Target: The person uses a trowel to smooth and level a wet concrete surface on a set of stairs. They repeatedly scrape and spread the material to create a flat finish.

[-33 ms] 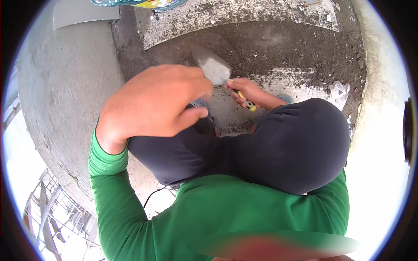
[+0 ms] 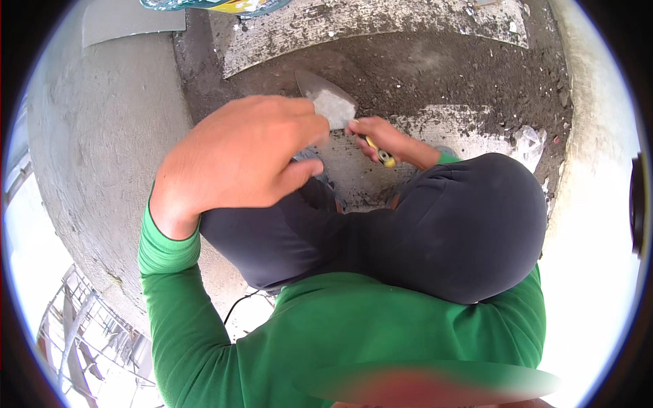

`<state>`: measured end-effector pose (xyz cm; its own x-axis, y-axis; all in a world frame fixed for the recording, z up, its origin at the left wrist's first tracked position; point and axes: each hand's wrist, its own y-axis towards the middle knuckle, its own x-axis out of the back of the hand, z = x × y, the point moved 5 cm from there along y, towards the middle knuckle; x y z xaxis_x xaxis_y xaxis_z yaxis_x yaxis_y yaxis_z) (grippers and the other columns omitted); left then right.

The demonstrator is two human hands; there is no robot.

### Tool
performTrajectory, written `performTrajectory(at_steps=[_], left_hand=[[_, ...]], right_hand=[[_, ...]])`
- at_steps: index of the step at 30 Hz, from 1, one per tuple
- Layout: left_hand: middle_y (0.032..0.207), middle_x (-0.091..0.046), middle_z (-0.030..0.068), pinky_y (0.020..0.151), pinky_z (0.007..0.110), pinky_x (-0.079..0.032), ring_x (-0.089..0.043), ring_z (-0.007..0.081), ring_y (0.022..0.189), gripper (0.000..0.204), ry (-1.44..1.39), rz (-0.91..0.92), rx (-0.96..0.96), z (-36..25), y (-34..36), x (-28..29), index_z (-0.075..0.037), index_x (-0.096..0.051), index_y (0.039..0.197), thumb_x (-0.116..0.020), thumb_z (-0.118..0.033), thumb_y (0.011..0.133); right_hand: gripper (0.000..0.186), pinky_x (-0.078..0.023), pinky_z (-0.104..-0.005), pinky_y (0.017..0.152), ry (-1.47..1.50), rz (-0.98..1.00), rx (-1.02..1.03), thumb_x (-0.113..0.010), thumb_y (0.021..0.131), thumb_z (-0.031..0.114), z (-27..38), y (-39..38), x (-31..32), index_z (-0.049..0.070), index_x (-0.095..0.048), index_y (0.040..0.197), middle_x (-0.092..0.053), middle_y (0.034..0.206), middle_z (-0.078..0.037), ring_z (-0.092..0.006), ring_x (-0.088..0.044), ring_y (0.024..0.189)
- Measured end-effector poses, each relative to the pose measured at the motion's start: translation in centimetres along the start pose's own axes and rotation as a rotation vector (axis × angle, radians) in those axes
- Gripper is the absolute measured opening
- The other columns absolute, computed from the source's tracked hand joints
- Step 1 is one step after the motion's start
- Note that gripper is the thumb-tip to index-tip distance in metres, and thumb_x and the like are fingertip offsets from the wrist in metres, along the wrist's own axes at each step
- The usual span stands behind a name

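Note:
My right hand (image 2: 377, 139) grips the black-and-yellow handle of a trowel, whose pointed metal blade (image 2: 333, 102) lies over dark, gritty dirt (image 2: 388, 75) and carries a pale grey patch. Closer to the camera, my left hand (image 2: 241, 153) is raised just left of the blade, thumb apart from its loosely bent fingers, with nothing visible between them; the fingertips are slightly blurred. Whether it touches the blade I cannot tell. Below both hands are my bent legs in dark trousers (image 2: 456, 231).
A concrete surface (image 2: 102, 149) runs along the left, with metal framework (image 2: 75, 319) beyond it. A pale wall or ledge (image 2: 578, 102) borders the right. Rough white slabs (image 2: 367, 20), a crumpled clear plastic piece (image 2: 527, 146) and part of a teal-and-yellow container (image 2: 218, 5) lie around the dirt.
The trowel and my right hand have shifted slightly up and to the left. My left hand has also moved slightly upward.

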<state>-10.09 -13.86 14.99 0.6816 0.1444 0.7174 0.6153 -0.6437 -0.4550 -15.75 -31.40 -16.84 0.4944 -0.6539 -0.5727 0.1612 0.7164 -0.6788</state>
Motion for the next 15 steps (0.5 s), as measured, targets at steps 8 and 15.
performTrajectory(at_steps=[8,15], left_hand=[[0.096,-0.066,0.0142,0.078,0.049,-0.053,-0.068,0.038,0.092,0.027,-0.065,-0.048,0.101,1.4,-1.3,-0.7,-0.005,-0.069,0.112,-0.077,-0.02,0.091],[0.092,-0.066,0.0142,0.073,0.045,-0.053,-0.068,0.0358,0.084,0.025,-0.033,-0.141,0.014,1.6,0.5,0.7,-0.003,-0.068,0.112,-0.077,-0.015,0.091]], right_hand=[[0.029,-0.042,-0.0277,0.043,0.19,-0.316,0.081,-0.057,0.116,0.034,-0.8,-4.3,4.9,0.006,-0.063,0.123,-0.054,0.073,0.003,-0.0089,-0.047,0.049],[0.026,-0.043,-0.0293,0.044,0.232,-0.044,0.01,-0.057,0.115,0.028,0.5,0.9,0.6,0.003,-0.062,0.119,-0.053,0.071,0.001,-0.0098,-0.049,0.052]])
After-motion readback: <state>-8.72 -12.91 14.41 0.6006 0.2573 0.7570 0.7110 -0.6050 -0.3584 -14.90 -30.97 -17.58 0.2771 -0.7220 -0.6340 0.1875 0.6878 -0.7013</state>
